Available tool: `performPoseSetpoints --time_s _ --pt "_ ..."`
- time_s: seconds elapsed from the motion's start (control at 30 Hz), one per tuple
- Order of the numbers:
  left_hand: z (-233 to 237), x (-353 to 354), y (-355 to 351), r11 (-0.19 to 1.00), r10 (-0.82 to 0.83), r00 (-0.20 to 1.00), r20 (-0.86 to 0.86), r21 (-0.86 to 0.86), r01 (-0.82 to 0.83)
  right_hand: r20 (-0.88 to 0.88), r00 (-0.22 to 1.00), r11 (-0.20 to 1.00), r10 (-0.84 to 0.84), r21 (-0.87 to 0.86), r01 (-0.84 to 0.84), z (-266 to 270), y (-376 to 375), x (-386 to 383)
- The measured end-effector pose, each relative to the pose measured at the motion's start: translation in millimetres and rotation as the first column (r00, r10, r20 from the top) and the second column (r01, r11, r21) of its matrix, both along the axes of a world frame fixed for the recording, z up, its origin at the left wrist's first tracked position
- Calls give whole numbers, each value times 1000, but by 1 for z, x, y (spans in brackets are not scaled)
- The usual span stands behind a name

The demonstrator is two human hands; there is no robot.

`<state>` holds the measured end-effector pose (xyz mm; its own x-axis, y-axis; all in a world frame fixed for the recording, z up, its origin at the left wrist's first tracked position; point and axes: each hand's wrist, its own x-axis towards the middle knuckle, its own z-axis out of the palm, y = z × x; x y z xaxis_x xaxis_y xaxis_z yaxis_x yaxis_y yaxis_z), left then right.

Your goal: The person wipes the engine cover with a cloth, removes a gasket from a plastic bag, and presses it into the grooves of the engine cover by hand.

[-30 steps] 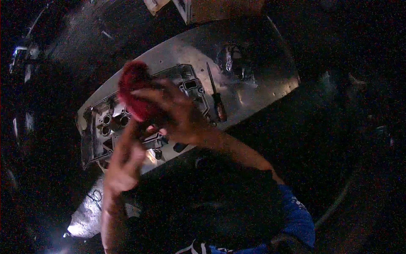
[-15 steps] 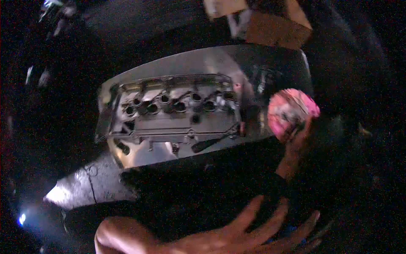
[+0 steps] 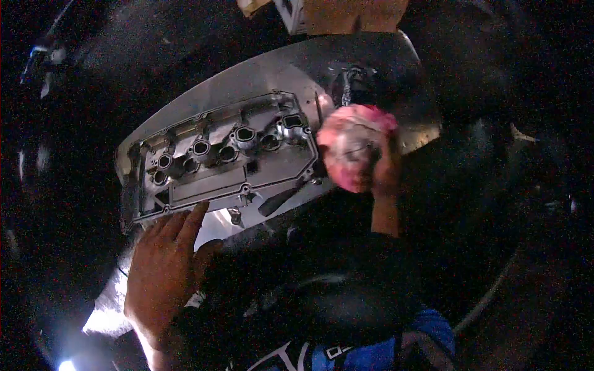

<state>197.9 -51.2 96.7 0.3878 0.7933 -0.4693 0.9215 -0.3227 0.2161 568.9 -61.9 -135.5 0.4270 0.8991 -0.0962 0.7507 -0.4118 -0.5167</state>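
A grey metal engine valve cover (image 3: 207, 179) lies with its hollow, ribbed side up on a shiny metal sheet (image 3: 266, 71). At its near left edge is my left hand (image 3: 164, 266), fingers stretched out and holding nothing; the fingertips reach the rim. My right hand (image 3: 386, 176) grips a bunched pink rag (image 3: 356, 145), soiled grey in the middle and slightly blurred, beside the cover's right end. The right fingers are partly hidden behind the rag. Along the cover's near edge shows a dark, handle-like piece (image 3: 281, 200).
A brown cardboard box (image 3: 356, 15) stands beyond the sheet's far edge. Behind the rag, on the sheet, is a dark item with a shiny chain-like part (image 3: 348, 86). A bright light (image 3: 67, 365) glows at the lower left. The surroundings are very dark.
My left hand has gone from the bottom of the view to the cover's near left edge. My right hand has carried the pink rag left, closer to the cover. The view has also shifted.
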Motion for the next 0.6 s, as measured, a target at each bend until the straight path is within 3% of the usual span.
performPoseSetpoints --time_s 0.1,0.17,0.27,0.33,0.47,0.5,0.53,0.6 --pt "-4 4 -1 996 26 1000 -17 -90 -28 -120 993 994 -8 -110 -5 -18 9 -22" --pt "-3 6 1 993 25 1000 4 -115 -25 -355 926 980 -131 97 176 -30 18 -4" --pt "-5 14 11 994 -9 999 33 -113 12 -101 991 953 -93 280 118 -15 28 24" --pt "-6 20 9 998 -43 996 77 -51 47 199 980 943 25 319 -89 -58 53 57" --pt "11 24 12 993 -52 987 155 -102 68 -95 988 989 -125 74 132 -88 86 104" --pt "12 12 14 989 -144 965 220 -7 149 -159 972 985 -170 -2 172 -91 92 113" --pt "24 -6 16 989 -133 967 219 -28 142 -87 993 959 -75 266 96 -86 105 125" --pt "61 -38 29 989 -109 969 220 -71 127 115 993 868 -3 493 -55 -12 120 101"
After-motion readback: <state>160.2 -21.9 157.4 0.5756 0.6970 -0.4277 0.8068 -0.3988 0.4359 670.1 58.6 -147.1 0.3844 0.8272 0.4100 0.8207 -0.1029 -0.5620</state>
